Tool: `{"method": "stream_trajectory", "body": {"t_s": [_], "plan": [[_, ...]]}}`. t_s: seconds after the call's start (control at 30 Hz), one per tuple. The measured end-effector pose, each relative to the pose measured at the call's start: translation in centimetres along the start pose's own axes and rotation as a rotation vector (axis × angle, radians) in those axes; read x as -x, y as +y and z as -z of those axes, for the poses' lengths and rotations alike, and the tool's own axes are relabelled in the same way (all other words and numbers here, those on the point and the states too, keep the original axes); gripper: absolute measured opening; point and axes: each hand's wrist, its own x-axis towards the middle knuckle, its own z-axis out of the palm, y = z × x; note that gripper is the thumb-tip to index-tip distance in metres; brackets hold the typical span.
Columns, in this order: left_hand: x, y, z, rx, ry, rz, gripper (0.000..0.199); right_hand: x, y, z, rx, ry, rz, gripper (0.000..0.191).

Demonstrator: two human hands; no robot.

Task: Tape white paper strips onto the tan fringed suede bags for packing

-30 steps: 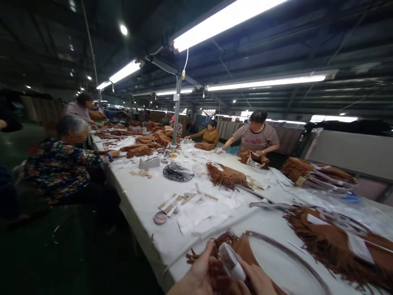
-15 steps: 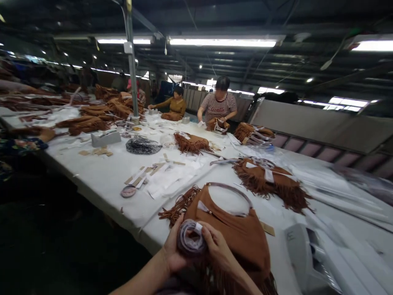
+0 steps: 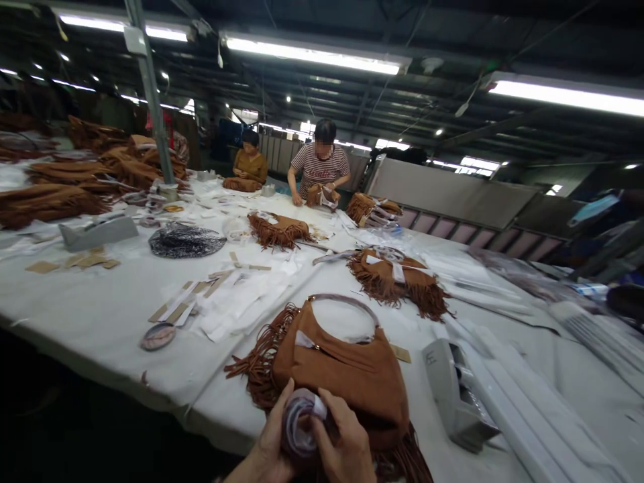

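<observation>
My left hand (image 3: 272, 443) wraps round the left side of a coiled, plastic-wrapped strap (image 3: 298, 426). On its right side my right hand (image 3: 345, 439) grips the same coil, the thumb at its centre by a white wrapping piece. Just beyond both hands a brown fringed bag (image 3: 347, 376) lies on the white table (image 3: 201, 386), its curved handle (image 3: 347, 299) pointing away from me. A white tag hangs by its zipper. The lower edge of the bag is partly hidden behind my right hand.
A grey tape dispenser (image 3: 453, 392) stands right of the bag. Farther back lie another fringed bag (image 3: 397, 275), a round coil (image 3: 157, 336), card strips and a black plastic bundle (image 3: 186, 240). Two people work across the table; a metal post (image 3: 153, 100) rises at the left.
The view has turned right, so the table items appear farther left. My right thumb has moved onto the coil's centre. The person in stripes has lowered one hand to the table.
</observation>
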Motion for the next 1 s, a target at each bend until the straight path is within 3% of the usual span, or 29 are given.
{"method": "stream_trajectory", "body": {"t_s": [0.1,0.23,0.3,0.4,0.47,0.53,0.6,0.73,0.8,0.9,0.93,1.0], "plan": [[-1.4,-0.1,-0.1,-0.333,0.013,-0.150,0.056,-0.6,1.4,1.7,-0.010,0.016,-0.156,0.038],[-2.2,1.6,-0.4,-1.214,0.024,-0.614,0.050,-3.5,4.4,5.1,-0.032,0.059,-0.380,0.043],[-2.7,2.3,-1.0,-1.601,-0.050,-0.723,0.047,-5.7,6.5,6.5,-0.035,0.104,-0.427,0.043],[-4.5,2.6,-2.1,-1.924,-0.228,-0.704,0.068,-8.6,10.1,7.4,-0.010,0.139,-0.416,0.042],[-6.4,2.4,-2.5,-2.056,-0.238,-0.619,0.080,-9.6,12.1,6.9,0.014,0.109,-0.401,0.040],[-8.3,2.1,-2.2,-2.201,-0.198,-0.521,0.073,-9.5,13.6,5.9,0.037,0.070,-0.401,0.038],[-9.7,1.9,-1.1,-2.356,-0.186,-0.440,0.052,-8.4,14.3,4.8,0.048,0.025,-0.399,0.038],[-10.8,2.2,1.4,-2.488,-0.264,-0.388,0.045,-6.1,14.0,3.6,0.037,0.006,-0.394,0.037],[-10.5,3.1,1.3,-2.450,-0.318,-0.349,0.038,-6.0,13.6,3.8,0.019,-0.005,-0.409,0.035],[-10.1,6.1,-1.9,-2.277,-0.417,-0.362,0.021,-7.7,13.6,5.1,-0.047,-0.092,-0.425,0.030],[-10.4,7.4,-3.5,-2.203,-0.391,-0.447,0.022,-8.7,13.8,5.5,-0.059,-0.100,-0.419,0.029],[-12.0,10.3,-6.7,-2.123,-0.203,-0.711,0.030,-11.2,14.7,6.2,-0.040,-0.072,-0.377,0.029]]}}
